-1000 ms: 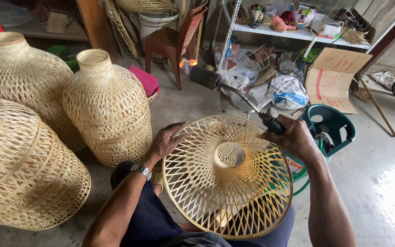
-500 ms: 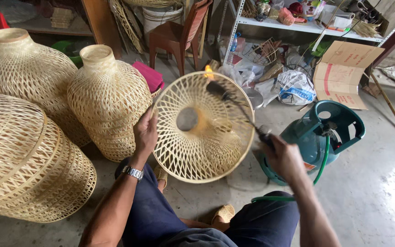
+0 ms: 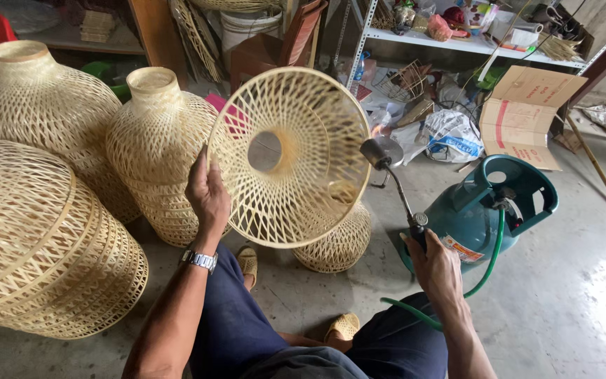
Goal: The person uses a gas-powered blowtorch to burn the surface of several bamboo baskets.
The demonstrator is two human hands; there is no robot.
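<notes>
You have tilted the woven lampshade (image 3: pixel 289 158) upright, your left hand (image 3: pixel 208 193) gripping its rim, while your right hand (image 3: pixel 438 263) clasps the gas torch (image 3: pixel 391 179), nozzle now beside its edge.

Open concrete floor (image 3: pixel 569 302) on the right past the green gas cylinder (image 3: pixel 478 217), while woven bamboo baskets (image 3: pixel 43 231) crowd the left and cluttered shelving (image 3: pixel 457 35) blocks ahead.

Left hand (image 3: pixel 208 193) gripping rim of round woven bamboo lampshade (image 3: pixel 289 158), right hand (image 3: pixel 435 263) clasping metal gas torch (image 3: pixel 395 184) near its edge, teal gas cylinder (image 3: pixel 482 214) beside.
</notes>
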